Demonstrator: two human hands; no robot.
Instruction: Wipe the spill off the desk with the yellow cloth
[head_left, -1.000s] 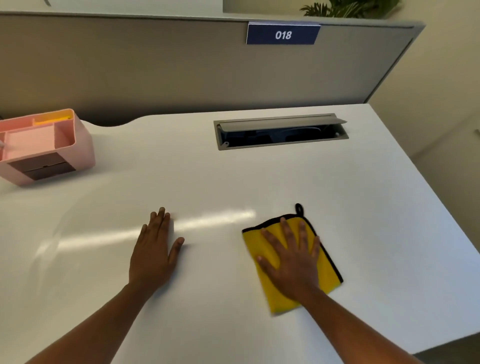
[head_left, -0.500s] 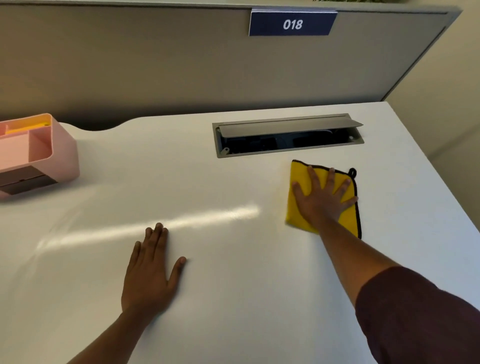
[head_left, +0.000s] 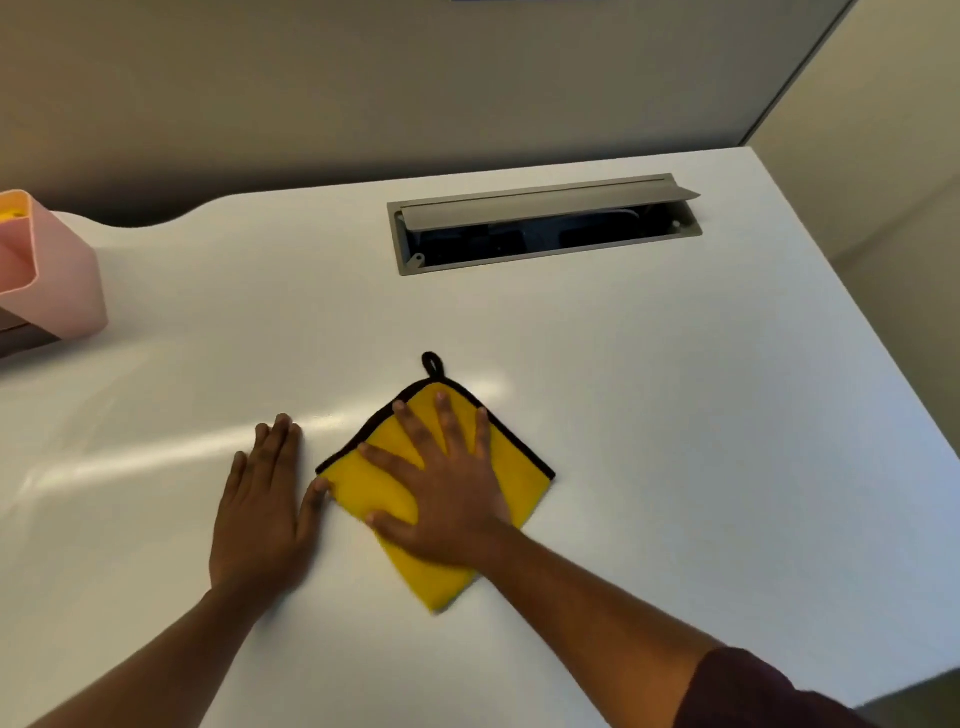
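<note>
A folded yellow cloth (head_left: 374, 483) with a black hem and a black hanging loop lies on the white desk (head_left: 675, 415), near its middle. My right hand (head_left: 441, 483) presses flat on the cloth, fingers spread, covering much of it. My left hand (head_left: 262, 512) rests flat on the bare desk just left of the cloth, its thumb touching the cloth's left edge. No spill is plainly visible; only a bright streak of glare runs across the desk to the left of the hands.
A pink desk organiser (head_left: 47, 280) stands at the far left edge. A grey cable hatch (head_left: 545, 223) with its lid open is set into the desk behind the cloth. A grey partition (head_left: 415, 78) backs the desk. The desk's edge runs along the right.
My right hand has slid the cloth from beside the cable hatch back toward me and to the left, up against my left hand. The left hand has stayed flat on the desk.
</note>
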